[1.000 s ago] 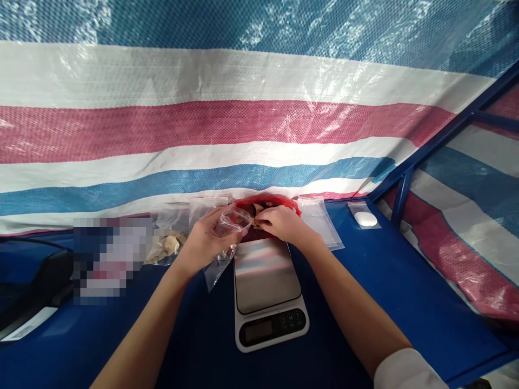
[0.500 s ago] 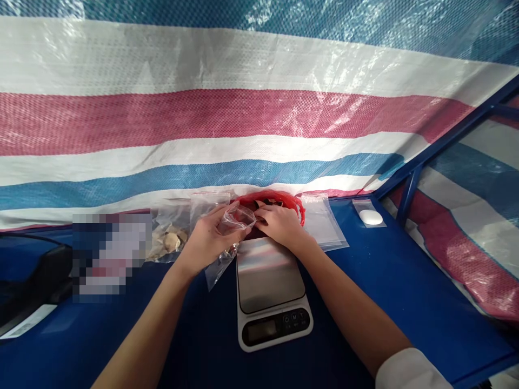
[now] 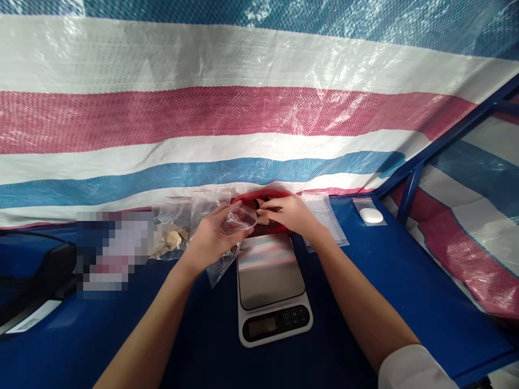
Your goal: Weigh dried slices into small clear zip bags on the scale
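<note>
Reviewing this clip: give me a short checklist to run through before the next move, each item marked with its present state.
1. Left hand holding the clear bag: ok.
2. Clear bag's mouth open and turned toward the right hand: ok.
3. Right hand at the opening of the red bag, by the brown pieces: ok.
4. A piece firmly gripped by the right hand: cannot tell; the fingertips and pieces overlap in this view.
5. Scale sitting in front of the red bag, its buttons uncovered: ok.
6. Readable figure on the display: not ok; it looks dark, with no legible digits.
</note>
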Tool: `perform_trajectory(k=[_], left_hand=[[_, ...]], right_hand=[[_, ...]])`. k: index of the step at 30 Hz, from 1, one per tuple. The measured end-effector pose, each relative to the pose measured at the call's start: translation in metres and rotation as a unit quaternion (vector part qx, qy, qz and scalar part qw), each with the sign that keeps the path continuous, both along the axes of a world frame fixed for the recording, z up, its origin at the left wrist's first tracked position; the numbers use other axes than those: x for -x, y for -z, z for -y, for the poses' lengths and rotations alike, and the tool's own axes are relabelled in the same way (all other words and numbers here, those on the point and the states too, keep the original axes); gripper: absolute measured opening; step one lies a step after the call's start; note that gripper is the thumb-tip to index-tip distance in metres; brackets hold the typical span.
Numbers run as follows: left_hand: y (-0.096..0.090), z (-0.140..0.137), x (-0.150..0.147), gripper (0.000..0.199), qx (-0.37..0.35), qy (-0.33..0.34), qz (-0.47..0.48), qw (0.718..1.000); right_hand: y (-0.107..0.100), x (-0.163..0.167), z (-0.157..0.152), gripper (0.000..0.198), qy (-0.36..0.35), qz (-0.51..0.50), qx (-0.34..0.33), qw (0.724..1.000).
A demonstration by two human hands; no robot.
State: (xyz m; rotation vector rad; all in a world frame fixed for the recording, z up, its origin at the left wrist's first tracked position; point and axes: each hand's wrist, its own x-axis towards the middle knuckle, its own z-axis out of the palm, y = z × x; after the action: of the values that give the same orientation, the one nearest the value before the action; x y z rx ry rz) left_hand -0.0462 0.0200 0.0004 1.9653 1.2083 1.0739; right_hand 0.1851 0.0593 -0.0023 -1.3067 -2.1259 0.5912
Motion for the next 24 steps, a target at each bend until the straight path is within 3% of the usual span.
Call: perform_trajectory(k=[4,8,13,18,24], left_hand=[[0.002,0.001,-0.003,0.056,-0.001,0.011,-0.009,1.000],[0.001,0.004,-0.010,0.052,-0.015,0.034,-0.036,0.999],[0.001,0.007,-0.016,0.056,-0.023,0.055,-0.037,0.998],[0.004,0.008,-0.017,0.060,-0.030,0.058,-0.037,0.997],[0.006,0.006,-0.016,0.061,-0.039,0.055,-0.025,0.997]], right_hand=[[-0.014,-0.009,0.005,0.018,-0.027,-0.099,-0.006,0.995],[-0.031,-0.006,0.016,0.019,-0.079,-0.116,0.002,0.990],[-0.043,0.007,0.027,0.014,-0.127,-0.060,-0.019,0.990],[-0.044,0.016,0.029,0.025,-0.130,0.015,-0.044,0.990],[-0.044,0.019,0.030,0.020,-0.140,0.048,-0.040,0.988]])
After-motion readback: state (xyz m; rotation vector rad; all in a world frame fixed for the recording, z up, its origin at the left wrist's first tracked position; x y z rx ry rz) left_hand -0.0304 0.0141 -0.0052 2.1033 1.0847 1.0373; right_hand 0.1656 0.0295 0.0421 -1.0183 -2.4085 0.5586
